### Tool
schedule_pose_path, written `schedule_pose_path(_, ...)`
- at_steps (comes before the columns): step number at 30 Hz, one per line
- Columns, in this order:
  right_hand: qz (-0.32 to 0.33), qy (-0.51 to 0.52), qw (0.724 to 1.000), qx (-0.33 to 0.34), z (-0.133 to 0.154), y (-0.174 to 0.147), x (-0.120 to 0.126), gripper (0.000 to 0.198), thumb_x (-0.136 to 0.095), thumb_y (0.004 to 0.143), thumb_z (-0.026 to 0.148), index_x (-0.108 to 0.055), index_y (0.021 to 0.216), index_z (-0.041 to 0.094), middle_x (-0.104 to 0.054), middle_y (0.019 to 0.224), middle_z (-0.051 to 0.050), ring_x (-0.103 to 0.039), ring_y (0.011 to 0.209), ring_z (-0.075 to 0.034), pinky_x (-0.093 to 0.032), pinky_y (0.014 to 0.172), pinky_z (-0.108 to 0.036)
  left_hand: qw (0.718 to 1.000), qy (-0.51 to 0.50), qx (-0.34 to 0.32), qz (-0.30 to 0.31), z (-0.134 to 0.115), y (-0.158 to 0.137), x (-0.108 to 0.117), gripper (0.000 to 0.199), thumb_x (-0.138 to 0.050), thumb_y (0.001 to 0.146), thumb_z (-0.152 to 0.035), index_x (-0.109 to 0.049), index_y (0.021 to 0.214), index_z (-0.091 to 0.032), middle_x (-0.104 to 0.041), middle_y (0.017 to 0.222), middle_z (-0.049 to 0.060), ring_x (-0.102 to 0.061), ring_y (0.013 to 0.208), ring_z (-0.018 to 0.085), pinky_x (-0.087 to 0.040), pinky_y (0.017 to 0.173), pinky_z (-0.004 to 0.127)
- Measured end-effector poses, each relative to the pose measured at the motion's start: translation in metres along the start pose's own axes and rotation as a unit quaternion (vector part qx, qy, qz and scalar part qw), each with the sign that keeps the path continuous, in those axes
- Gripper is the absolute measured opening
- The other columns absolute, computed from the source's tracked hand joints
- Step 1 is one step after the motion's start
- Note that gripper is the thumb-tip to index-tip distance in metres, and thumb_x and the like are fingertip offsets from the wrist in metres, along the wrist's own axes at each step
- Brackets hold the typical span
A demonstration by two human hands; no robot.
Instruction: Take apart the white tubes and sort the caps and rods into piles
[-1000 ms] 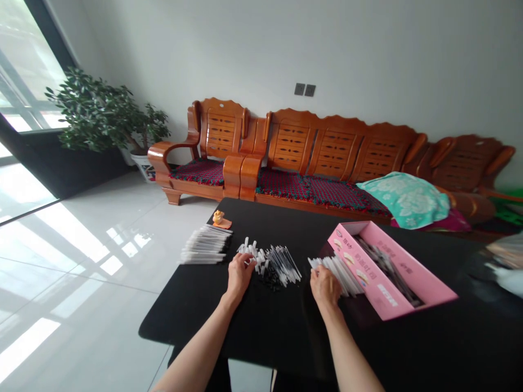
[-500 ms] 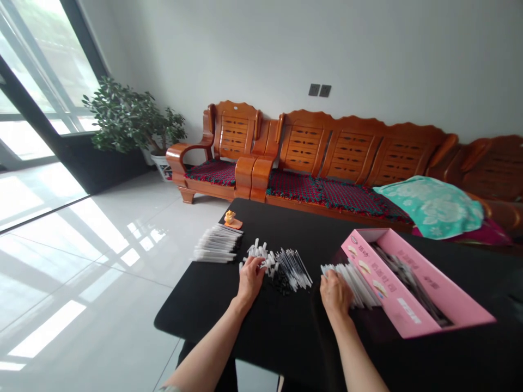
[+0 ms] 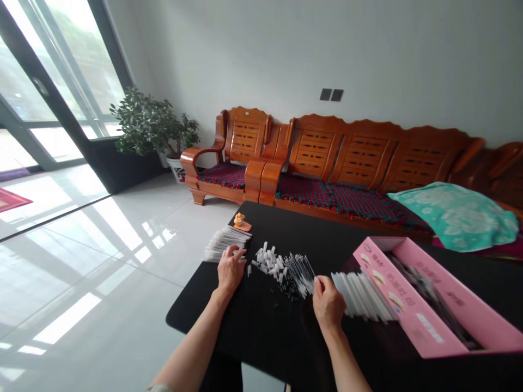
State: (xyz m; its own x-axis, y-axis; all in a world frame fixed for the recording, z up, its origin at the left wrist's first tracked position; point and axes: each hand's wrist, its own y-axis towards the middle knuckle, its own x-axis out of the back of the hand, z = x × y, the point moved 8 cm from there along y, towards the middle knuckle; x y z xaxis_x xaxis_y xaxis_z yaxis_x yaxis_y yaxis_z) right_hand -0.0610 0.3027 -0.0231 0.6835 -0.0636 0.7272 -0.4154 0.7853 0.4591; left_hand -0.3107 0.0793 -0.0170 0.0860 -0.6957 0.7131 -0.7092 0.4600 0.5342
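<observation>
My left hand [image 3: 231, 271] is at the near right end of a stack of whitish pen barrels [image 3: 224, 244], its fingers a little apart and touching or just over them. My right hand [image 3: 329, 304] is closed in a pinch beside the thin pen refills [image 3: 300, 272]; what it pinches, if anything, is hidden. Right of that hand lies a row of white pen barrels [image 3: 363, 295]. Between the hands are a heap of short white pieces [image 3: 269, 260], like pen caps, and small black pieces [image 3: 289, 288], like plugs.
A pink box [image 3: 425, 321] with dark slender items stands at the right of the black table [image 3: 253, 326]. A small orange figure [image 3: 240, 220] sits at the far left corner. Beyond are a wooden sofa [image 3: 314, 149] and a potted plant [image 3: 151, 128].
My left hand has moved left from the white cap heap to the barrel stack. My right hand has come off the right-hand barrels towards the refills. The view has shifted slightly left.
</observation>
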Motion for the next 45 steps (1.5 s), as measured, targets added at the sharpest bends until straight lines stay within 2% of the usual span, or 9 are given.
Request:
schedule_pose_path(5,0.015,0.014,1.0,0.003,0.006,0.0,-0.003,0.039,-0.037,0.09,0.043,-0.068,0.089,0.018,-0.072,0.079,-0.009,-0.063,0.066,-0.02,-0.034,0.061,-0.027,0.999,0.02,-0.031,0.034,0.0,-0.003,-0.009,0.025,-0.06,0.082,-0.017,-0.072,0.102,-0.025,-0.058,0.118,0.008,-0.057,0.097,0.024,-0.05,0.081,0.034)
schedule_pose_path(12,0.039,0.057,0.998,0.003,0.018,-0.005,-0.001,0.043,-0.036,0.09,0.047,-0.068,0.087,0.018,-0.072,0.078,-0.011,-0.065,0.067,-0.024,-0.038,0.062,-0.03,0.999,-0.03,-0.032,-0.004,-0.004,-0.005,-0.007,0.021,-0.054,0.087,-0.018,-0.072,0.096,-0.024,-0.062,0.11,0.007,-0.062,0.093,0.021,-0.051,0.077,0.029)
schedule_pose_path(16,0.144,0.202,0.969,0.005,0.047,-0.014,-0.021,0.046,-0.041,0.089,0.057,-0.066,0.081,0.019,-0.068,0.068,-0.009,-0.063,0.06,-0.021,-0.042,0.058,-0.028,0.992,-0.097,-0.069,-0.044,-0.026,-0.013,0.002,0.024,-0.051,0.092,-0.02,-0.071,0.103,-0.026,-0.066,0.105,0.006,-0.065,0.09,0.018,-0.05,0.076,0.025)
schedule_pose_path(20,0.305,0.407,0.85,-0.14,0.072,-0.035,-0.062,0.059,-0.047,0.082,0.07,-0.065,0.087,0.015,-0.064,0.059,-0.006,-0.058,0.045,-0.016,-0.038,0.04,-0.024,0.972,-0.194,-0.126,-0.033,-0.067,-0.027,0.008,0.026,-0.051,0.093,-0.017,-0.07,0.109,-0.025,-0.069,0.104,0.006,-0.067,0.089,0.017,-0.052,0.078,0.023)
schedule_pose_path(25,0.346,0.614,0.654,-0.274,0.088,-0.05,-0.082,0.047,-0.068,0.073,0.061,-0.064,0.082,0.015,-0.065,0.063,-0.003,-0.06,0.05,-0.014,-0.046,0.045,-0.024,0.937,-0.286,-0.198,0.033,-0.115,-0.052,0.0,0.03,-0.05,0.093,-0.014,-0.066,0.117,-0.023,-0.066,0.107,0.008,-0.065,0.094,0.017,-0.054,0.081,0.025)
schedule_pose_path(30,0.341,0.678,0.563,-0.327,0.073,-0.054,-0.084,0.031,-0.081,0.066,0.04,-0.065,0.077,0.016,-0.063,0.065,0.001,-0.057,0.052,-0.01,-0.046,0.048,-0.022,0.929,-0.301,-0.209,0.048,-0.131,-0.064,-0.005,0.026,-0.052,0.092,-0.013,-0.067,0.111,-0.022,-0.067,0.104,0.009,-0.063,0.094,0.019,-0.054,0.082,0.03)
schedule_pose_path(35,0.319,0.655,0.594,-0.342,0.053,-0.048,-0.081,0.037,-0.085,0.061,0.039,-0.064,0.082,0.016,-0.064,0.067,0.001,-0.059,0.053,-0.011,-0.047,0.047,-0.022,0.918,-0.326,-0.205,0.092,-0.135,-0.066,-0.015,0.026,-0.054,0.091,-0.015,-0.067,0.11,-0.024,-0.067,0.106,0.008,-0.062,0.096,0.02,-0.053,0.085,0.031)
schedule_pose_path(40,0.338,0.575,0.703,-0.247,0.055,-0.035,-0.07,0.045,-0.074,0.07,0.055,-0.062,0.085,0.014,-0.065,0.064,-0.002,-0.062,0.048,-0.013,-0.047,0.044,-0.022,0.9,-0.431,-0.011,0.062,-0.093,-0.051,-0.037,0.013,-0.062,0.087,-0.028,-0.07,0.095,-0.021,-0.068,0.091,0.007,-0.065,0.081,0.02,-0.054,0.071,0.029)
schedule_pose_path(45,0.375,0.506,0.758,-0.17,0.065,-0.033,-0.068,0.048,-0.068,0.073,0.059,-0.061,0.082,0.013,-0.066,0.062,-0.002,-0.059,0.043,-0.011,-0.042,0.039,-0.018,0.761,-0.608,0.159,0.161,-0.069,-0.036,-0.078,0.035,-0.065,0.083,-0.043,-0.067,0.106,-0.017,-0.062,0.067,0.001,-0.053,0.051,0.012,-0.043,0.046,0.022)
